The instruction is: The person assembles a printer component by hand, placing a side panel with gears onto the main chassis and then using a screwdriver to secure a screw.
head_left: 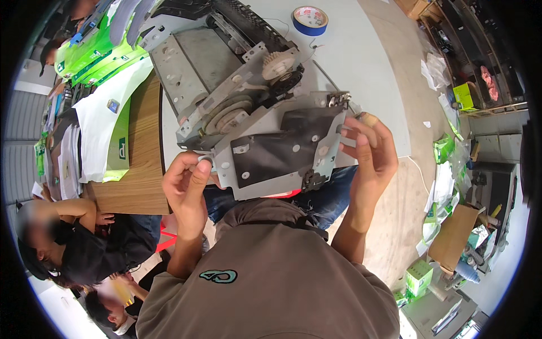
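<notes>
A grey metal machine chassis (265,141) with gears, a black panel and a beige cog (278,64) rests on the table edge and against my lap. My left hand (187,189) grips its lower left corner, fingers curled on a small white part. At the right side plate, my right hand (370,155) holds the edge with fingers wrapped around it; one finger has a bandage.
A roll of blue tape (310,20) lies on the light table (367,73) behind the chassis. Green and white boxes (99,56) are stacked on a wooden table (144,169) at left. Other people sit low at the left. Cardboard boxes and bags litter the floor at right.
</notes>
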